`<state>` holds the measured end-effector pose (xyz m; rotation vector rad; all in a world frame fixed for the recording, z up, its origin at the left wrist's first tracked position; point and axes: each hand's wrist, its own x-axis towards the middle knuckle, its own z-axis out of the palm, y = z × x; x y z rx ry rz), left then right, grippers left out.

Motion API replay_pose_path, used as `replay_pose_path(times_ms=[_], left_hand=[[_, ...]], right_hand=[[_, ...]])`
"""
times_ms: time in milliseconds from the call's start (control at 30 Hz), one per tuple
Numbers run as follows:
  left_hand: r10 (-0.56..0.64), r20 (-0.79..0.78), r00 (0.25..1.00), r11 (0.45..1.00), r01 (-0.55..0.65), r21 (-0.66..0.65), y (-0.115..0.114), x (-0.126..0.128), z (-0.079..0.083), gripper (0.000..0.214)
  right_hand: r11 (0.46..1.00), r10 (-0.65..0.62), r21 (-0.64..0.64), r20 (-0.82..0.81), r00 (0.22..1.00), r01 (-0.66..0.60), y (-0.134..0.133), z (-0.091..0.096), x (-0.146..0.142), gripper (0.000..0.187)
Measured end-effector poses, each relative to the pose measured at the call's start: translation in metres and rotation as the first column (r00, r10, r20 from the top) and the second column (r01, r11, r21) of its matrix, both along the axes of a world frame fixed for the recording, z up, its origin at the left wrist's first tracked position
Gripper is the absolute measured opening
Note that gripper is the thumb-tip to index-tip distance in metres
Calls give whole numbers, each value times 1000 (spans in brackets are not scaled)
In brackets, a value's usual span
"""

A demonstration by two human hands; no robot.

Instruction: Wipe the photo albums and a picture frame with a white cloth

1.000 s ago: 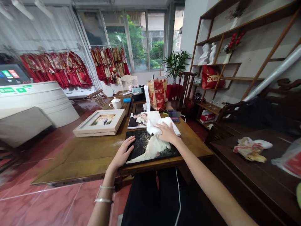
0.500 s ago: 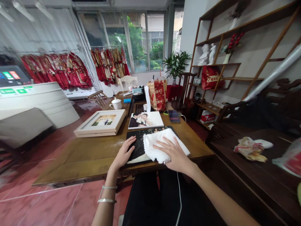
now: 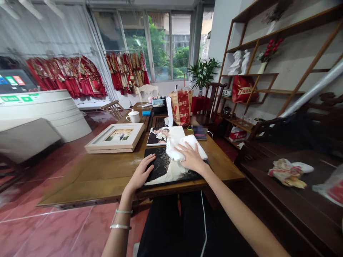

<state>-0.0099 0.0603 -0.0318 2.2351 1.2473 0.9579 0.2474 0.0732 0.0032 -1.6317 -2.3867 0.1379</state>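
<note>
Far left, red and gold garments hung in a packed row behind the curved white counter. Next in, a pale-framed picture lay flat on the wooden table, a lidded white mug just beyond it. And here was the left hand, planted on the left edge of the dark photo panel, fingers nearly together, thumb held apart! That panel lay flat at the table's near edge, a white-gowned image across it, with a couple's photo print just behind. Over the panel's far right part sat the white cloth, bunched, and right on top, the right hand, palm down, fingers spread across the fabric! Behind stood a red-and-tan paper bag; farther right, wooden shelves carried white statuettes.
</note>
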Motion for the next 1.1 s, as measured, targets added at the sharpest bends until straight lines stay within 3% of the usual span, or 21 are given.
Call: replay_pose_path(times_ms=[200,300,433,600,733,867,1100], left_hand=[[11,31,999,1000,-11,-2,0,0,-2,38],[8,39,999,1000,-8,-7,-1,0,-2,38],[-9,40,999,1000,9,-8,-1,-1,-2,37],[-18,46,999,1000,19,-12,1,-3,-4,38],[-16,59,998,1000,17,-3,1,-3,-4,37],[-11,65,998,1000,11,1,0,-2,-4,37],[-5,60,998,1000,6,-13,-1,-1,-4,37]], right_hand=[[982,176,71,-9,984,-175,-84,-8,-5,78],[976,216,27,-29,976,-215,-94,-6,-2,82],[985,171,-26,-47,984,-172,-55,0,8,76],[1000,-4,-19,-9,1000,4,13,3,23,58],[998,-57,2,-10,998,57,27,1,27,55],[998,-46,34,4,999,46,0,-5,27,61],[1000,25,17,-5,1000,-25,-91,-8,21,83]])
